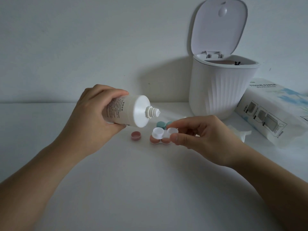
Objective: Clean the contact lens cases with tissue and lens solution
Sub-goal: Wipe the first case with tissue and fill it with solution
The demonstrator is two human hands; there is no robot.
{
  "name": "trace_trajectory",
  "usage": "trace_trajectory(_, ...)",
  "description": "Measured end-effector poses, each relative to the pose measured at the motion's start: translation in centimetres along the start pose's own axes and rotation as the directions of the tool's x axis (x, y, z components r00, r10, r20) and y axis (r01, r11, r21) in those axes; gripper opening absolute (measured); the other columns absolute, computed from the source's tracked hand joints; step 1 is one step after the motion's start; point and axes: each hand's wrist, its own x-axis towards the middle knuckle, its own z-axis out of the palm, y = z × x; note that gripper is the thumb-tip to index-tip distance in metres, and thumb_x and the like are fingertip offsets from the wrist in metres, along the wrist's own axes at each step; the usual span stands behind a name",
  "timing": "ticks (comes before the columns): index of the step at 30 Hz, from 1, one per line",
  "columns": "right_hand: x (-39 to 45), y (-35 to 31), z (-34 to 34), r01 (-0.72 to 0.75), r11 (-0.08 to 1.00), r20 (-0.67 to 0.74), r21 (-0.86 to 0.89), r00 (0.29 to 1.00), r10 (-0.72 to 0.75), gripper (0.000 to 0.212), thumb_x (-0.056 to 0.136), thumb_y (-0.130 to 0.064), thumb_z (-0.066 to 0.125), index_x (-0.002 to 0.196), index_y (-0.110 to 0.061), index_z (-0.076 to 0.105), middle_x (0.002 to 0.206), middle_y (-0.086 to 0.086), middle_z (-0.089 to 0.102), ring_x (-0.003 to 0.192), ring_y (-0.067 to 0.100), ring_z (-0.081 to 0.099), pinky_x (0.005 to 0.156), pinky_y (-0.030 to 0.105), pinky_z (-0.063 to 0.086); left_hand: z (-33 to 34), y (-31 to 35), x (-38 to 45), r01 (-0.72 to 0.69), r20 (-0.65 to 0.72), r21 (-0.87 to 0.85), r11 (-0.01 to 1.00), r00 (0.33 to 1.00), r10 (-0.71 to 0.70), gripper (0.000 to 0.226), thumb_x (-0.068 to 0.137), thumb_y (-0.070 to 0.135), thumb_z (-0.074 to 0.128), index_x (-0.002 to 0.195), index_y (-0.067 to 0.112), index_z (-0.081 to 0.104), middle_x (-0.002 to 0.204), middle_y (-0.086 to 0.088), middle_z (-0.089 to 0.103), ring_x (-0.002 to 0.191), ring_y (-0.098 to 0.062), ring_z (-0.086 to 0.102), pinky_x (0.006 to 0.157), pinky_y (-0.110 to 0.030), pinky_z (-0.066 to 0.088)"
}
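The left hand (pixel 93 112) grips the solution bottle (pixel 126 111) tilted, nozzle aimed toward the open white lens case (pixel 164 132) that the right hand (pixel 203 134) pinches just above the bench (pixel 150 189); the nozzle sits just up-left of the wells. Best to bring it directly over one well, squeeze gently and keep the case level; a hard squeeze would likely overflow.
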Motion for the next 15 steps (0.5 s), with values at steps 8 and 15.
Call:
trace_trajectory(8, -0.2, 0.7, 0.3, -0.083, 0.99, 0.008, -0.112, 0.996, 0.085, 0.017, 0.083, -0.044, 0.076, 0.099, -0.05, 0.075, 0.064, -0.012, 0.05, 0.056, 0.001, 0.04, 0.056, 0.011, 0.034, 0.1, -0.6, -0.2, 0.16, -0.005, -0.167, 0.973, 0.987, -0.163, 0.07, 0.063, 0.018, 0.093, 0.123, 0.034, 0.061, 0.113, 0.019, 0.056, 0.105, 0.001, 0.055, 0.085, 0.0, 0.036)
trace_trajectory(15, -1.2, -0.1, 1.2, -0.136, 0.974, -0.006, -0.182, 0.991, 0.137, 0.022, 0.084, -0.033, 0.079, 0.096, -0.052, 0.076, 0.063, -0.018, 0.05, 0.056, 0.001, 0.04, 0.058, 0.01, 0.035, 0.0, -1.0, -0.4, 0.333, -0.009, -0.314, 0.889, 0.936, -0.353, 0.06, 0.061, 0.049, 0.09, 0.114, 0.045, 0.062, 0.106, 0.032, 0.066, 0.101, 0.02, 0.057, 0.07, 0.003, 0.038)
